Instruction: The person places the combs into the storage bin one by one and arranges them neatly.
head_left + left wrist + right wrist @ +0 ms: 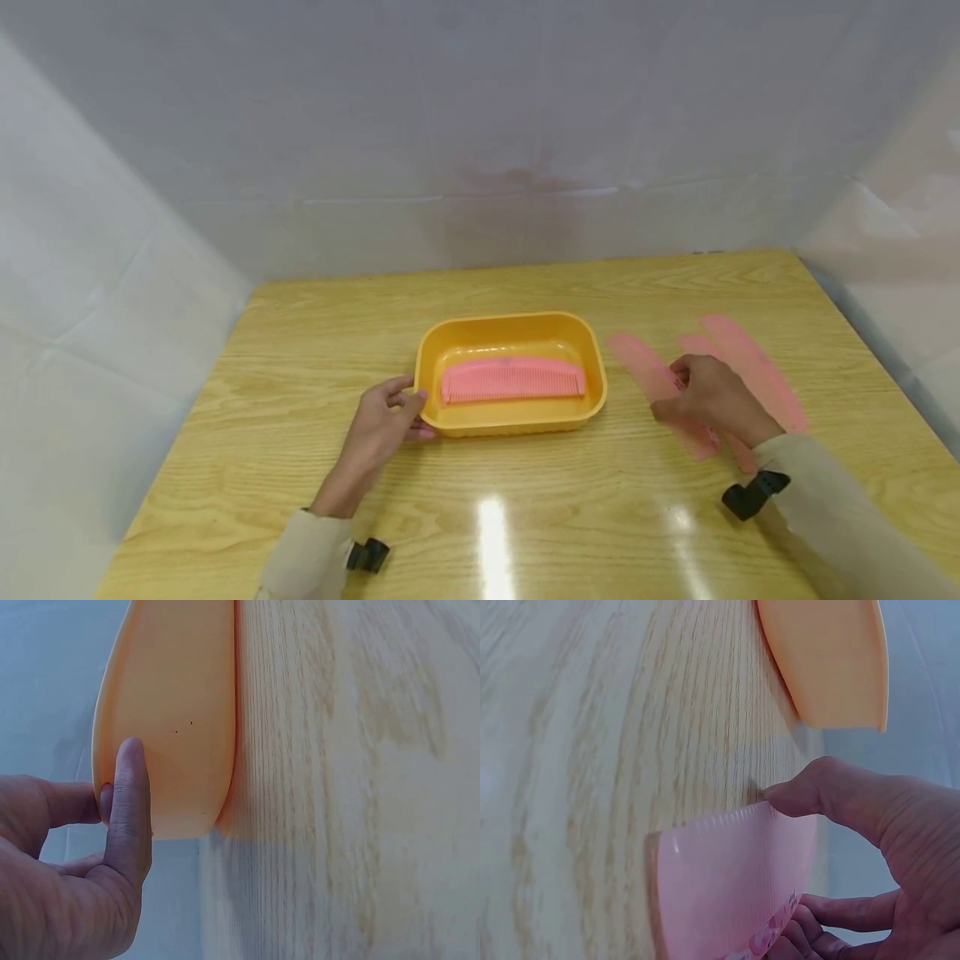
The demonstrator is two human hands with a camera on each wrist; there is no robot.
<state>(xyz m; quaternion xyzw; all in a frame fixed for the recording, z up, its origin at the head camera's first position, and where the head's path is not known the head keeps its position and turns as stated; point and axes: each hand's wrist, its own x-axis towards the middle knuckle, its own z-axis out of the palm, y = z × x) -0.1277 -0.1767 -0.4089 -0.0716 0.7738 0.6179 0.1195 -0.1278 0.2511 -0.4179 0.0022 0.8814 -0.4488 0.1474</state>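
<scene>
Pale sheeting (480, 125) behind the table (262, 433). My left grip (386, 421) holds the yellow tray (510, 431), centre frame, probably steadying it; right of centre, my right grip (708, 400) pinches a pink comb (649, 370) edge to edge.

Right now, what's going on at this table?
A person's left hand holds the left end of a yellow tray, with a pink comb lying inside. The right hand grips a second comb, right of the tray. More combs lie on the table by that hand.
</scene>
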